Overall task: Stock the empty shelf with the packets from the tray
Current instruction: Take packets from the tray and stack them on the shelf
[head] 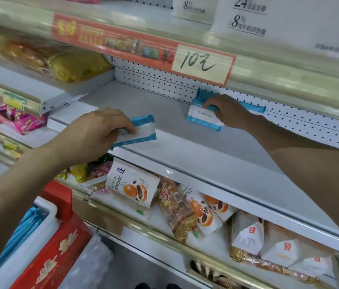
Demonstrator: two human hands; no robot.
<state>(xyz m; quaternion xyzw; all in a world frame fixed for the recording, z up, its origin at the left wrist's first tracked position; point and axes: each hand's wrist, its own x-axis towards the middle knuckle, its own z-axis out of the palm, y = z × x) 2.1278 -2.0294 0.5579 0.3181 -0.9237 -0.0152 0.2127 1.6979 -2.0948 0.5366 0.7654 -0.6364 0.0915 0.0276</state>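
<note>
Two hands in, shelf barely started

The tray (47, 222) with spare packets (22, 228) sits low on the left, nearest the camera. Above it the left hand (99, 130) is clamped round the front packet (143, 130), right at the lip of the shelf (185, 147). Deeper in, the right hand (227, 113) has its fingers curled over the back packets (202, 118) by the pegboard (164, 82). The risk I see: let go of the front packet there and it likely tips off the edge onto the stock below, since its near end seems to overhang. The back packets look slick and loosely stacked, so a quick release could let them slump flat.
</note>
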